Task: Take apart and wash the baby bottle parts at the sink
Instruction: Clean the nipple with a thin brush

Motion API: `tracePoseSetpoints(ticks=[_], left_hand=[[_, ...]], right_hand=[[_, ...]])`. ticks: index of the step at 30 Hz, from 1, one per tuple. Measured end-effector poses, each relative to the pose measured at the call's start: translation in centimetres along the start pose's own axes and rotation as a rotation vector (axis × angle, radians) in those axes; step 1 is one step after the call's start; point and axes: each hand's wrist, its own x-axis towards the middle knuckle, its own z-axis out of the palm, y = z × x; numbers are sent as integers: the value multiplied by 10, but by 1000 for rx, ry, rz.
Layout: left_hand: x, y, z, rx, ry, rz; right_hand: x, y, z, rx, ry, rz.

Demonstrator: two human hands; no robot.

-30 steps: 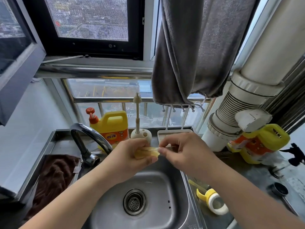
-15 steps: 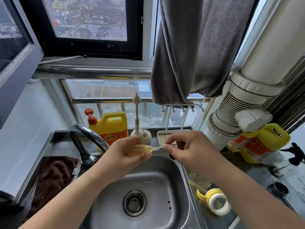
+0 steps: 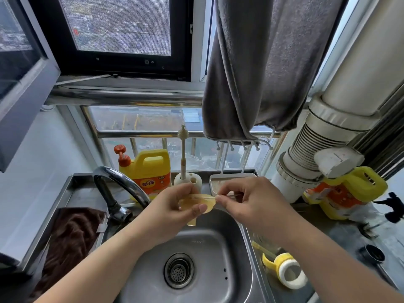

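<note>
Over the steel sink [image 3: 218, 248] my left hand [image 3: 172, 206] grips a soft, translucent amber bottle teat [image 3: 196, 203], its tip pointing down. My right hand [image 3: 247, 200] pinches a thin stick-like brush [image 3: 215, 196] whose end goes into the teat's right edge. On the counter to the right lies the yellow and white bottle collar with handles [image 3: 284, 268], beside a clear bottle body [image 3: 262, 239] that my right forearm partly hides.
A curved tap [image 3: 122, 182] stands left of the hands. Behind them are a yellow detergent jug [image 3: 150, 171], a bottle brush in a white holder [image 3: 185, 178] and a white tray [image 3: 218, 180]. A brown cloth [image 3: 72, 232] lies left; another yellow jug [image 3: 345, 191] stands right.
My right hand pulled the thin brush out to the right, then pushed it back into the teat. The teat now sits turned in my left hand with its tip hanging down.
</note>
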Motion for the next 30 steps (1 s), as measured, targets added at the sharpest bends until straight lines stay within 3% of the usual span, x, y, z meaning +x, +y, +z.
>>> tracePoseSetpoints(ticks=[8,15,30], left_hand=[[2,2,-4,-81,37,20],[7,2,-4,-252,62,-61],[6,13,3,-36,-5,-19]], right_hand=[[0,10,-7,123,27,24],[0,9,-2,171,31,18],[1,-2,-1,-11,-47,-23]])
